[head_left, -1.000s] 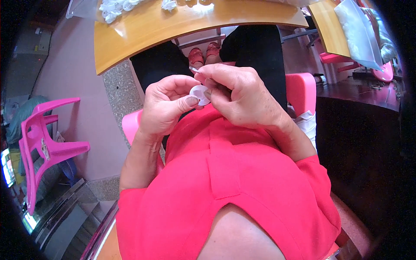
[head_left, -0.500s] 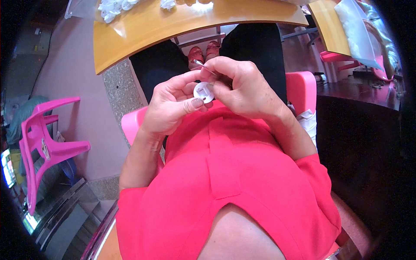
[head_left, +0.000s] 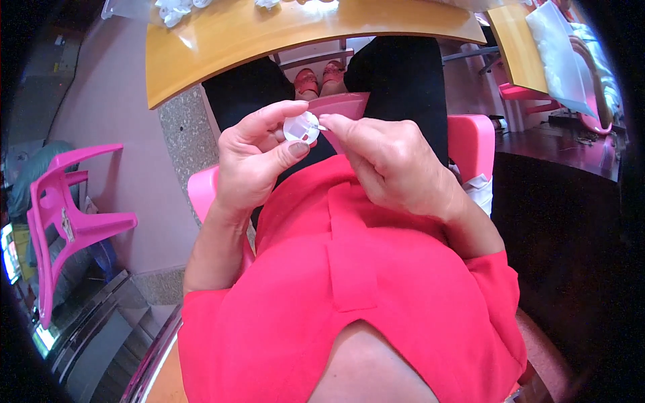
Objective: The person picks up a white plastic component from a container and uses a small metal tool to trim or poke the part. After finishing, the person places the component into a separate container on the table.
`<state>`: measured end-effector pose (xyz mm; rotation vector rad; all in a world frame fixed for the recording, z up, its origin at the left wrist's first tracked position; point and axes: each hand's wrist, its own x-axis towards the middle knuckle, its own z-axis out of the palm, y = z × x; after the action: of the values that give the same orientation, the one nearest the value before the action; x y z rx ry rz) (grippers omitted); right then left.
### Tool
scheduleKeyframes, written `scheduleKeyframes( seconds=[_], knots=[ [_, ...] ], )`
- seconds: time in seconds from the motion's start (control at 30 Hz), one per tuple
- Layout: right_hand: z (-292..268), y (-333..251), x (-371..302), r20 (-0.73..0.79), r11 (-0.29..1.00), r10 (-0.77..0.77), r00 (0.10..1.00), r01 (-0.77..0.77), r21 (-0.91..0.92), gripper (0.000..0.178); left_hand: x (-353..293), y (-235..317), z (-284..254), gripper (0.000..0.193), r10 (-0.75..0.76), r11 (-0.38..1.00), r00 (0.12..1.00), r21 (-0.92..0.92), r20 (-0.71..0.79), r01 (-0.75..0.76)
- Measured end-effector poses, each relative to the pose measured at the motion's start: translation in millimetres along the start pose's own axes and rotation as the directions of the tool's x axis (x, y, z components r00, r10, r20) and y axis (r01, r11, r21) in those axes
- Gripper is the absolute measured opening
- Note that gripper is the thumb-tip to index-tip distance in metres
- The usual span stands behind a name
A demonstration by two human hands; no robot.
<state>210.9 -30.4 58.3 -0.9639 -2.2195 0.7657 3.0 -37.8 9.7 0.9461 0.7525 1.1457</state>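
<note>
My left hand (head_left: pixel 250 161) pinches a small round white plastic part (head_left: pixel 295 127) by its rim, between thumb and fingers, above my lap. Its hollow inner side, with a small slot, faces up. Closed around a thin tool, my right hand (head_left: pixel 400 164) has only the narrow metal tip (head_left: pixel 322 127) sticking out past its fingertips. That tip meets the right edge of the white part. Most of the tool is hidden inside the right fist, so its full shape cannot be made out.
Ahead stands a wooden table (head_left: pixel 269 33) with several white plastic pieces (head_left: pixel 176 9) at its far left. A pink chair (head_left: pixel 80 221) lies at left. Between my legs shows a pink surface (head_left: pixel 339 105). At right, a translucent bag (head_left: pixel 557 57) rests on another table (head_left: pixel 514 47).
The tool's tip has come down from above the white part to its right edge. My right hand has turned and shifted right; my left hand moved slightly left and up with the part.
</note>
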Motion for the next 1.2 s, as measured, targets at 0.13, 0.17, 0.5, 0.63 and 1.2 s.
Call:
scheduleKeyframes(
  seconds=[0.13, 0.17, 0.5, 0.63, 1.2],
  knots=[
    [2, 4, -8, 0.065, 0.99, 0.005, 0.998, 0.004, -0.138, 0.037, 1, -1, 2, 0.049, 0.0, 1.0, 1.0, -0.012, 0.01, 0.0],
    [3, 4, -9, 0.069, 0.989, -0.004, 0.998, 0.015, -0.149, 0.038, 1, -1, 2, 0.05, -0.01, 1.0, 1.0, -0.015, 0.021, 0.011],
    [6, 4, -8, 0.093, 0.982, -0.01, 0.996, 0.027, -0.187, 0.039, -1, 0, 4, 0.046, 0.022, 0.998, 0.998, 0.065, 0.066, -0.026],
    [5, 5, -7, 0.118, 0.987, 0.01, 0.993, 0.009, -0.16, 0.039, 0, -1, 3, 0.044, 0.055, 0.99, 0.995, 0.125, 0.082, -0.065],
    [10, 6, -4, 0.062, 0.973, 0.067, 0.996, -0.079, 0.219, 0.033, -1, 0, 5, 0.036, 0.027, 0.999, 0.998, 0.024, 0.052, -0.028]
  ],
)
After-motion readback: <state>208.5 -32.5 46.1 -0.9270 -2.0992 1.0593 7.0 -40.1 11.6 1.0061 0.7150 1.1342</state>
